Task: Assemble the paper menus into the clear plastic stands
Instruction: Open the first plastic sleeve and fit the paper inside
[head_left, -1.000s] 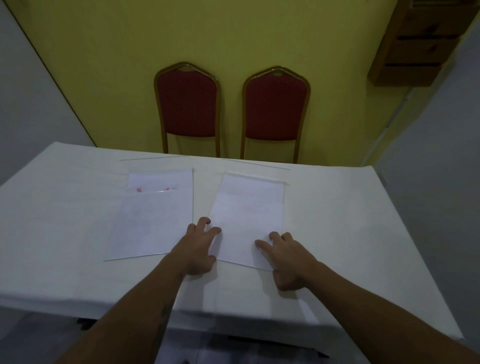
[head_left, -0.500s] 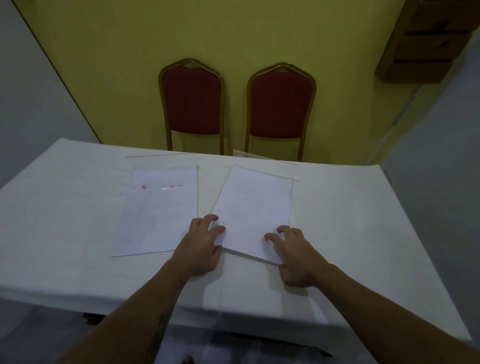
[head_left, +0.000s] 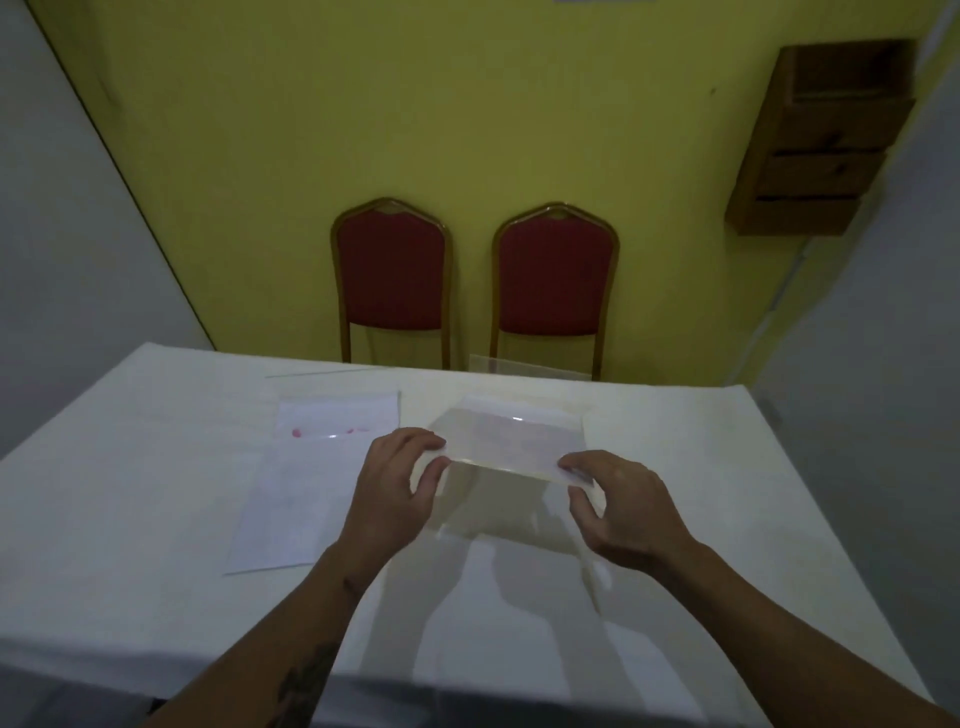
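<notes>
I hold a clear plastic stand with a white paper menu inside (head_left: 511, 441), lifted off the white table (head_left: 130, 519) and tilted with its near edge raised. My left hand (head_left: 397, 483) pinches its near left corner. My right hand (head_left: 618, 501) grips its near right corner. A second clear stand with a paper menu (head_left: 317, 478) lies flat on the table to the left, with small pink marks near its top, just beside my left hand.
Two red chairs with gold frames (head_left: 392, 275) (head_left: 553, 278) stand against the yellow wall behind the table's far edge. A wooden wall rack (head_left: 821, 140) hangs at the upper right. The table's near edge runs below my forearms.
Both hands went from resting flat on the right stand's near edge to gripping its corners. The stand's near edge has risen off the table and it now tilts upward.
</notes>
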